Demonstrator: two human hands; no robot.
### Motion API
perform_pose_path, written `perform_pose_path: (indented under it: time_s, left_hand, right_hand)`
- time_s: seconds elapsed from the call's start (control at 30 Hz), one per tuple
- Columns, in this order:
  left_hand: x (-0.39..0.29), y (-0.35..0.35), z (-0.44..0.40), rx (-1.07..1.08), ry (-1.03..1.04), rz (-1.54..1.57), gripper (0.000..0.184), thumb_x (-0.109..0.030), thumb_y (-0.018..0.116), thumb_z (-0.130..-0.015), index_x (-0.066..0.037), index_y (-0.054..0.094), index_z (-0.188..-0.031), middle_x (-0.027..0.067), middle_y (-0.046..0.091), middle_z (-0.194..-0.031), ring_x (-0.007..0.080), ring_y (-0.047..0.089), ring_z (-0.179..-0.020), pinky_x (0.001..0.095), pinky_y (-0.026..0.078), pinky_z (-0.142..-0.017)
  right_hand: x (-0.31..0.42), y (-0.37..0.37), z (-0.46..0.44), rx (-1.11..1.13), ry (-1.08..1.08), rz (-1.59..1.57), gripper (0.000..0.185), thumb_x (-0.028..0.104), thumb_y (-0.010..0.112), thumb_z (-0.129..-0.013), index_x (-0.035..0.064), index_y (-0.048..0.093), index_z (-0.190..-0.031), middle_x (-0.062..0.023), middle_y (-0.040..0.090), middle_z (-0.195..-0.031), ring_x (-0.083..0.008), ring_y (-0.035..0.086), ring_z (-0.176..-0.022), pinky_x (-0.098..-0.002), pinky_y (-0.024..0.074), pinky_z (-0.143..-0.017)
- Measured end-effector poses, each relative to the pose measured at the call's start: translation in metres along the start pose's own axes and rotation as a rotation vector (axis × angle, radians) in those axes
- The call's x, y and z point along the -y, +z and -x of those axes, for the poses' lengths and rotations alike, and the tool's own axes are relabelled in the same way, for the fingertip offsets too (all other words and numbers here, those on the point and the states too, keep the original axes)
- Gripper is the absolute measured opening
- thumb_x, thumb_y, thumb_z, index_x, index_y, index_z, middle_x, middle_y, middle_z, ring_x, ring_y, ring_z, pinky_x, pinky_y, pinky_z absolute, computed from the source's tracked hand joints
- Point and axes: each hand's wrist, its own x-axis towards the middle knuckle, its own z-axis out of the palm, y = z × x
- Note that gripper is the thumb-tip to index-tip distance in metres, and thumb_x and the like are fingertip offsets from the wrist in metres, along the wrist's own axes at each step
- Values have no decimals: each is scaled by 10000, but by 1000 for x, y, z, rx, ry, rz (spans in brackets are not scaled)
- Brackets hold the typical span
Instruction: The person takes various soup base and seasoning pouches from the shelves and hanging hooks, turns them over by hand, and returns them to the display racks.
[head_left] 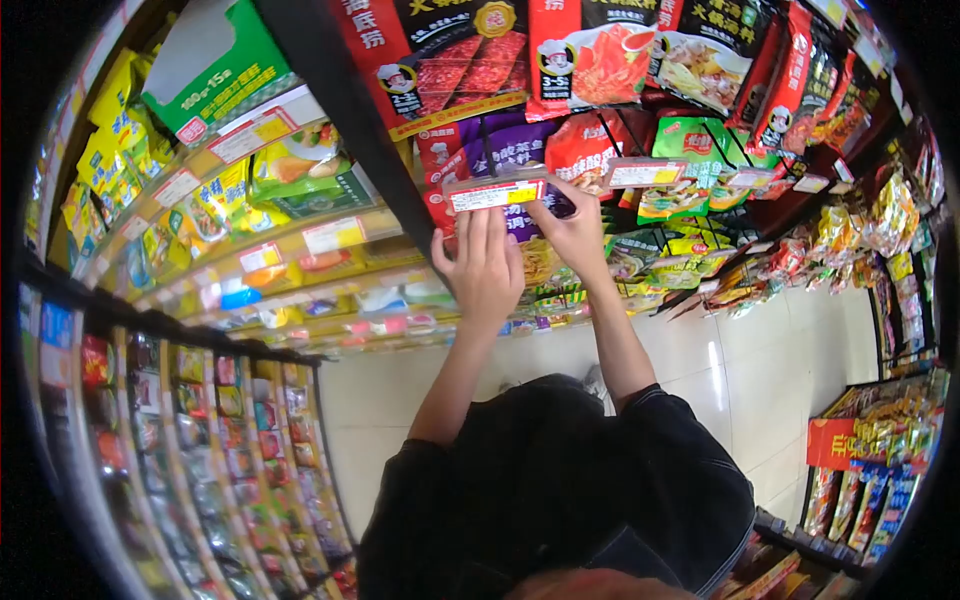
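A price tag [497, 194] in a clear holder hangs in front of the purple seasoning packets [500, 140]. My right hand [577, 235] pinches the tag's right end, thumb below and index finger at its upper corner. From below, my left hand [485, 270] reaches up with its fingers stretched out, the tips at the tag's lower edge and the little finger apart. Behind the tag, the purple packets are partly hidden by my hands. Above hang a black-and-red hot pot seasoning packet [455, 70] and a red packet [590, 55].
Green packets [685, 165] and another price tag [645, 173] hang to the right. On the left, a black upright post [350, 110] borders shelves with yellow packets [120, 150] and a green-and-white box [215, 75]. Pale floor tiles [680, 350] lie below.
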Motion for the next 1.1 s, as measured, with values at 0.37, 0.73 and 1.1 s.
perform_pose_path:
  time_s: [0.37, 0.73, 1.1]
  left_hand:
    - [5, -6, -2, -10, 44, -32, 519, -259, 566, -983, -19, 545, -1442, 162, 501, -1513, 334, 441, -1428, 571, 145, -1175]
    - [5, -2, -3, -1, 4, -121, 521, -296, 583, -961, -46, 554, -1417, 146, 455, -1513, 365, 358, -1454, 659, 173, -1107]
    - [3, 2, -8, -63, -29, -125, 431, -298, 587, -957, -124, 632, -1348, 105, 530, -1452, 321, 415, -1422, 598, 236, -1038]
  right_hand:
    - [-3, 1, 4, -76, 107, -129, 197, 104, 762, -909, -36, 739, -1046, -101, 751, -843, -88, 663, -760, -276, 541, -718]
    - [-2, 11, -5, -113, 12, -99, 248, 64, 756, -862, -59, 719, -1074, -70, 729, -804, -51, 622, -712, -256, 525, -652]
    - [-6, 14, -4, -63, 61, -166, 207, 54, 726, -847, -32, 725, -1036, -53, 710, -762, -37, 593, -680, -260, 511, -635]
